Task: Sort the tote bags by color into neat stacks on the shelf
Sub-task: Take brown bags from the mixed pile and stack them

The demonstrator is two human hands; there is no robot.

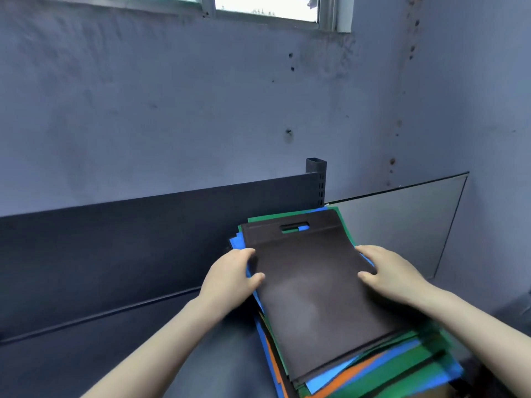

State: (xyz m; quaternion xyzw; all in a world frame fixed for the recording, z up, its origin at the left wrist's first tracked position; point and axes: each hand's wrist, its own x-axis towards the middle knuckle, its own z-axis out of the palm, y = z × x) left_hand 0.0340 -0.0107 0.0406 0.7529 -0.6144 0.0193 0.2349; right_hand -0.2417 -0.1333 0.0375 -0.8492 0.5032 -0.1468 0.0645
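- Nearest, at 6 o'clock: mixed pile (373, 377) of blue, orange and green bags, edges fanned unevenly.
- On top: black tote bag (316, 285), flat, matte, slightly skewed.
- At its 9 o'clock edge: left hand (230, 278), thumb on top, fingers curled round the edge, gripping.
- At 3 o'clock: right hand (395, 274), thumb on top, fingers wrapped over the edge, gripping.
- At 12 o'clock: handle slot (294, 227), green and blue showing through.
- Beyond, under everything: dark shelf (115, 254).

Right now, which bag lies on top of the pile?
The black bag, with the left hand and right hand at its edges; green bags, blue bags and orange bags only peek out beneath.
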